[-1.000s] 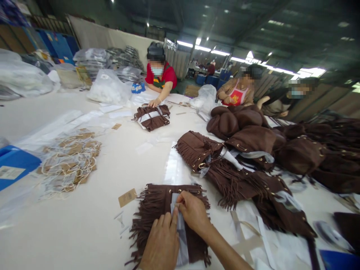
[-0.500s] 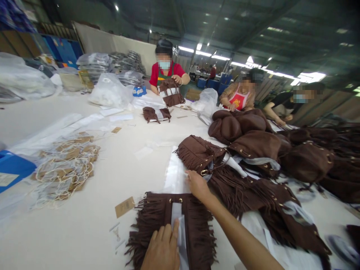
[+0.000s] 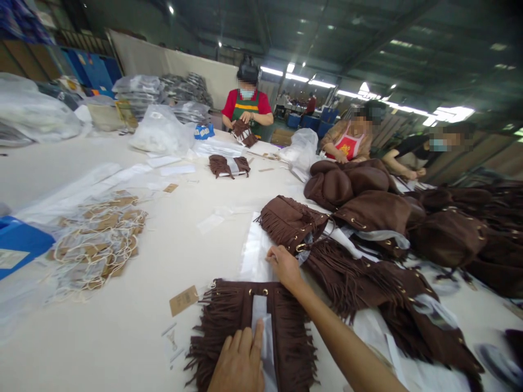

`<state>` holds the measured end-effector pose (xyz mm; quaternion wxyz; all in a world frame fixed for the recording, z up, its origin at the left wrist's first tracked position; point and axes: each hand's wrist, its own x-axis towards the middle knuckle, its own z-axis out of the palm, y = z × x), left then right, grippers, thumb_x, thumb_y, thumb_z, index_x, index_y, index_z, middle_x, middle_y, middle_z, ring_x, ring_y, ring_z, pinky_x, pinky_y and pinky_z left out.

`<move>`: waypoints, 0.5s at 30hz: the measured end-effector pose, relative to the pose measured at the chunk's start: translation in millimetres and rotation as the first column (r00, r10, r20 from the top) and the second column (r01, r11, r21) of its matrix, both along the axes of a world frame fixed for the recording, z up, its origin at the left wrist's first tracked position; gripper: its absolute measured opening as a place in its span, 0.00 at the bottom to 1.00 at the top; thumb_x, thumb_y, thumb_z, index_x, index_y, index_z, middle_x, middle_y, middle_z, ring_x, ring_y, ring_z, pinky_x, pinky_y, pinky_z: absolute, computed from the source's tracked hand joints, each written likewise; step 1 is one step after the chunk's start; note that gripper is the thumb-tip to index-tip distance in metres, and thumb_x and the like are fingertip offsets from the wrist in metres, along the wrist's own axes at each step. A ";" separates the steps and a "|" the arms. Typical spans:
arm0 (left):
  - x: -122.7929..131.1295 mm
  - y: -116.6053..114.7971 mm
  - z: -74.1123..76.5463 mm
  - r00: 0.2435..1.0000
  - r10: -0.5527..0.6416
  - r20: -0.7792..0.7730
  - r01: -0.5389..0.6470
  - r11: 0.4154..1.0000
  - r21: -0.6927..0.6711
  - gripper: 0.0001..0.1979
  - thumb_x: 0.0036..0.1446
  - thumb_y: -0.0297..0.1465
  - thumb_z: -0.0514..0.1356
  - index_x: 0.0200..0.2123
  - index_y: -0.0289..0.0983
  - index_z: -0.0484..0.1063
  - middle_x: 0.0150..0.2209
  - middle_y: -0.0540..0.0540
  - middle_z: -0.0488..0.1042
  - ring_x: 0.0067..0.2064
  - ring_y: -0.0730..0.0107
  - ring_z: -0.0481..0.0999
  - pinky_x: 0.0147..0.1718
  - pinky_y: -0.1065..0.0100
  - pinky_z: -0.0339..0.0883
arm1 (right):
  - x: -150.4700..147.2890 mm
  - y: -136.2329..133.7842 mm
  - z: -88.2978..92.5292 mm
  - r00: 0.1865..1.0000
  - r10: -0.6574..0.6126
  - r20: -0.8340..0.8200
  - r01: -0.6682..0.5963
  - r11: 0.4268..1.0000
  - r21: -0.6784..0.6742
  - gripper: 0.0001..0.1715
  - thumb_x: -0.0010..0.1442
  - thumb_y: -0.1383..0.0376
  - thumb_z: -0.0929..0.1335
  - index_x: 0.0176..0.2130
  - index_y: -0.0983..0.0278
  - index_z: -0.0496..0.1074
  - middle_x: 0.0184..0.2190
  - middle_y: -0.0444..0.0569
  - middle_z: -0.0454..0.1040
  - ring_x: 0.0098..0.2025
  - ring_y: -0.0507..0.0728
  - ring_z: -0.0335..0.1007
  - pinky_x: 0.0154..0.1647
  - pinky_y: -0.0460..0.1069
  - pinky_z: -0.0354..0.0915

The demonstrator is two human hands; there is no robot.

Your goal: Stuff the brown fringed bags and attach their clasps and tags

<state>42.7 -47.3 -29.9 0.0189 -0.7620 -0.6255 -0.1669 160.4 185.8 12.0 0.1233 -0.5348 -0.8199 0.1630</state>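
A folded brown fringed bag (image 3: pixel 229 332) with a white strip down its middle lies in front of me. My left hand (image 3: pixel 241 362) rests flat on it, fingers stretched beside the strip. My right hand (image 3: pixel 284 265) reaches past the bag's top edge to a clear plastic bag (image 3: pixel 255 247) lying flat on the table, its fingers curled onto the plastic's right edge. Whether they grip the plastic I cannot make out.
A heap of brown fringed bags (image 3: pixel 368 228) fills the right side. Paper tags with strings (image 3: pixel 98 237) and a blue box (image 3: pixel 18 245) lie at left, a loose tag (image 3: pixel 183 299) near the bag. Three people work across the table (image 3: pixel 134 337); one in red (image 3: pixel 247 111) holds a bag.
My right hand left the white strip on the bag and reached forward to the clear plastic bag. The person in red lifted a bag off the table.
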 end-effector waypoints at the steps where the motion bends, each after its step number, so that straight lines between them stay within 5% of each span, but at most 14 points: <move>1: 0.0 -0.3 0.2 1.000 -0.001 -0.004 0.001 1.000 0.004 0.33 0.50 0.24 0.58 0.61 0.33 0.60 0.43 0.42 0.70 0.41 0.61 0.67 0.40 0.60 0.61 | 1.4 -1.2 1.9 0.999 0.008 -0.038 -0.008 1.000 -0.011 0.03 0.62 0.66 0.65 0.37 0.60 0.70 0.37 0.46 0.71 0.38 0.54 0.68 0.36 0.45 0.56; 8: 0.7 -1.4 4.9 1.000 -0.012 -0.021 0.012 1.000 0.020 0.31 0.51 0.25 0.58 0.60 0.32 0.61 0.41 0.43 0.70 0.39 0.61 0.67 0.38 0.60 0.61 | 8.0 0.0 2.0 0.933 -0.029 -0.358 -0.049 0.977 -0.206 0.03 0.59 0.65 0.64 0.37 0.60 0.65 0.22 0.39 0.67 0.25 0.51 0.66 0.30 0.45 0.58; 15: 1.3 -2.0 7.7 0.999 -0.023 -0.048 0.024 0.999 0.029 0.30 0.53 0.25 0.57 0.60 0.31 0.60 0.41 0.42 0.68 0.39 0.61 0.66 0.37 0.60 0.61 | -8.4 17.1 -12.3 0.777 -0.182 -0.603 -0.080 0.921 -0.381 0.35 0.48 0.63 0.69 0.56 0.64 0.59 0.26 0.38 0.68 0.25 0.50 0.65 0.30 0.46 0.63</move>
